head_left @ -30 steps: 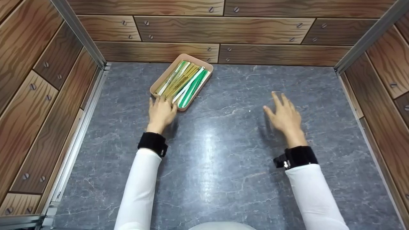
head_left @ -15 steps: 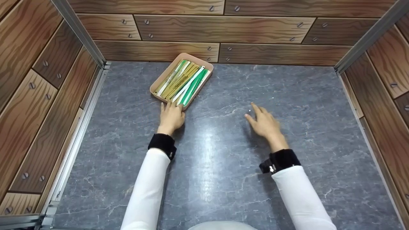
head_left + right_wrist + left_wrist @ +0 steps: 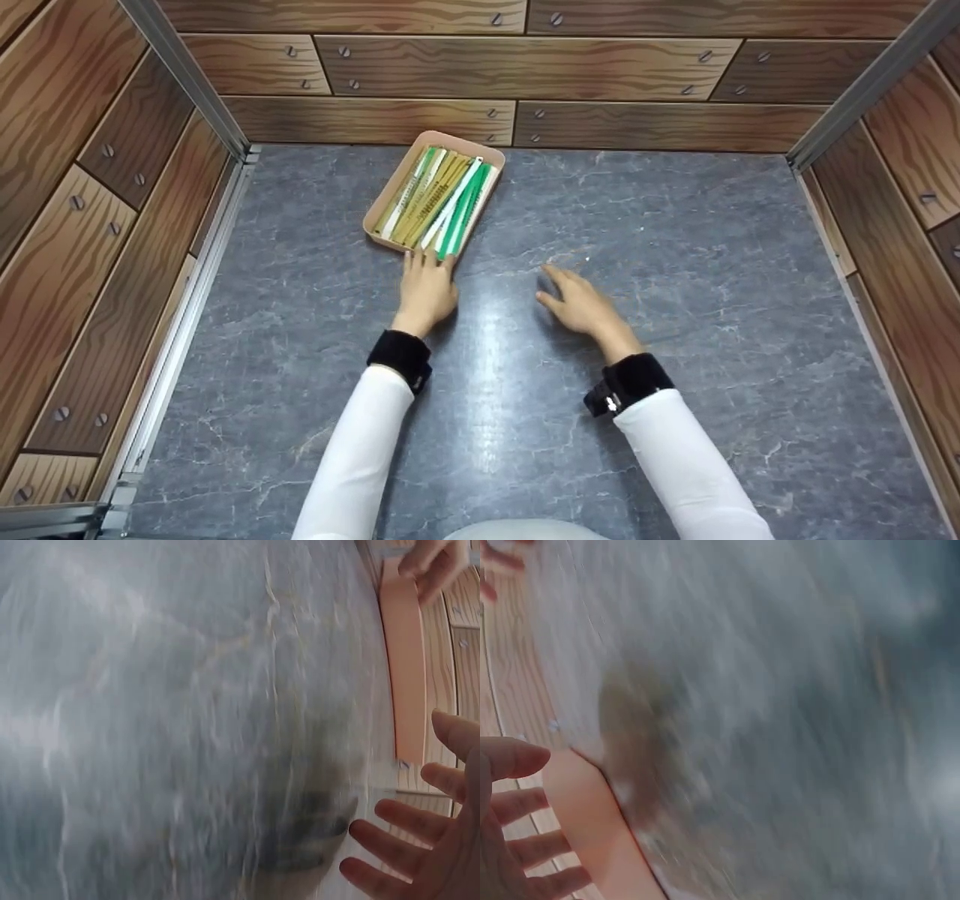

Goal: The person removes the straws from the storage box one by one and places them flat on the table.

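Observation:
A shallow pinkish-tan tray (image 3: 381,201) stands at an angle on the dark marbled surface, left of centre in the head view. Inside it lie several long slim strips (image 3: 442,195) in gold, white and green, some with dark markings; their exact kind is unclear. My left hand (image 3: 427,292) grips the tray's near rim at its right corner, with fingertips over the edge. In the right wrist view, the left hand (image 3: 435,566) pinches one end of the tray. My right hand (image 3: 576,300) hovers to the right, apart from the tray, fingers extended and holding nothing.
Wood-patterned panels (image 3: 517,67) wall in the back and both sides, with metal rails (image 3: 191,82) at the corners. A tiny white speck (image 3: 587,259) lies on the grey marbled surface (image 3: 712,225) beyond the right hand.
The left hand has shifted right and nearer along the rim, and the tray has lately slid slightly right and nearer with it. The right hand has moved left towards the tray.

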`<control>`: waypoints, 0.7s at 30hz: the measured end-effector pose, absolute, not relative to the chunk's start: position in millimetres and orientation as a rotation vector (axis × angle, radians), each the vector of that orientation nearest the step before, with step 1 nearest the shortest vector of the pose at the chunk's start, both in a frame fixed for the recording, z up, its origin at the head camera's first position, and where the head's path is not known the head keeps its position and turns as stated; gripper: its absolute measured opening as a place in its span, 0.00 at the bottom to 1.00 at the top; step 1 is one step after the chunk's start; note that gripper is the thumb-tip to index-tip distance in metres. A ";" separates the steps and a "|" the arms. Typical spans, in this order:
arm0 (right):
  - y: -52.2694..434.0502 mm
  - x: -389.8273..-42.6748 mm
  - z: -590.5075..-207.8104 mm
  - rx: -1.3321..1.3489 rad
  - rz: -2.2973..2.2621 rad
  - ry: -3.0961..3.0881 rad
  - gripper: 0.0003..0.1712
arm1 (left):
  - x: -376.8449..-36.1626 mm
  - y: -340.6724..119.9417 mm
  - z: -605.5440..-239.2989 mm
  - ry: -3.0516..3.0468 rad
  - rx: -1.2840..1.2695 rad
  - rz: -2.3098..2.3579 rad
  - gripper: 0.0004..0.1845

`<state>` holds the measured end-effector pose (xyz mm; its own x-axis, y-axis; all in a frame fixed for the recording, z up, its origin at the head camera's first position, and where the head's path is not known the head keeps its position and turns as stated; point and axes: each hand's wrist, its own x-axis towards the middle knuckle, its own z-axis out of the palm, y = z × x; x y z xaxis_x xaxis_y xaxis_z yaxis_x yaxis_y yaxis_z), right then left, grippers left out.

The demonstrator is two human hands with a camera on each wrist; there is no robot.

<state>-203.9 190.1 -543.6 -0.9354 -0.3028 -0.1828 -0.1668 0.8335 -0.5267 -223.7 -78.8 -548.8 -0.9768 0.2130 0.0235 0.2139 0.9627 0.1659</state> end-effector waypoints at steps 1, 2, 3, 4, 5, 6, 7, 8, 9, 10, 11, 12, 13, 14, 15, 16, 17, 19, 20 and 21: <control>186.7 -203.8 -544.4 -0.386 -0.760 2.752 0.36 | -221.0 -74.6 -549.0 -3.101 -0.350 -0.256 0.28; 183.3 -203.9 -545.1 -0.407 -0.760 2.749 0.35 | -218.2 -70.4 -549.3 -3.090 -0.365 -0.258 0.28; 179.8 -204.1 -545.3 -0.424 -0.762 2.746 0.35 | -215.5 -66.1 -549.3 -3.085 -0.383 -0.248 0.29; 176.5 -204.3 -545.5 -0.444 -0.765 2.745 0.34 | -212.9 -62.1 -549.4 -3.083 -0.402 -0.238 0.29; 173.1 -204.9 -545.7 -0.460 -0.766 2.744 0.33 | -210.2 -58.3 -549.3 -3.083 -0.421 -0.229 0.30; 169.6 -205.6 -545.7 -0.476 -0.769 2.744 0.33 | -207.7 -54.5 -549.1 -3.085 -0.442 -0.225 0.31; 166.3 -206.5 -545.7 -0.493 -0.773 2.745 0.32 | -205.2 -51.1 -548.6 -3.084 -0.461 -0.226 0.31; 162.9 -207.4 -545.6 -0.505 -0.776 2.746 0.32 | -202.8 -47.9 -547.9 -3.081 -0.481 -0.229 0.31; 159.6 -208.6 -545.6 -0.527 -0.781 2.753 0.32 | -200.7 -45.0 -547.2 -3.081 -0.500 -0.228 0.31; 156.6 -209.8 -545.6 -0.549 -0.780 2.761 0.32 | -198.8 -42.6 -546.5 -3.075 -0.518 -0.239 0.31; 153.7 -211.1 -545.7 -0.572 -0.769 2.770 0.32 | -197.2 -40.5 -545.9 -3.068 -0.539 -0.253 0.30; 151.2 -212.1 -545.7 -0.593 -0.755 2.778 0.32 | -195.7 -38.8 -545.1 -3.059 -0.561 -0.271 0.29; 149.0 -213.1 -545.7 -0.617 -0.736 2.787 0.32 | -194.3 -37.8 -544.4 -3.052 -0.583 -0.295 0.29; 147.1 -214.0 -545.8 -0.643 -0.711 2.798 0.32 | -193.2 -37.1 -543.9 -3.043 -0.607 -0.321 0.28; 145.6 -214.8 -546.0 -0.670 -0.683 2.809 0.32 | -192.5 -37.1 -543.5 -3.034 -0.630 -0.349 0.28; 144.6 -215.2 -546.2 -0.689 -0.653 2.816 0.31 | -192.0 -37.6 -543.2 -3.025 -0.651 -0.387 0.27; 143.9 -215.4 -546.6 -0.704 -0.626 2.823 0.31 | -191.9 -38.6 -543.1 -3.011 -0.669 -0.426 0.26; 143.5 -215.3 -547.7 -0.726 -0.591 2.835 0.30 | -192.2 -42.5 -543.0 -2.986 -0.682 -0.496 0.25; 143.7 -215.0 -548.2 -0.730 -0.581 2.838 0.30 | -192.9 -45.3 -543.2 -2.970 -0.679 -0.520 0.24; 144.4 -214.4 -548.7 -0.730 -0.578 2.837 0.30 | -193.6 -48.7 -543.6 -2.955 -0.664 -0.543 0.24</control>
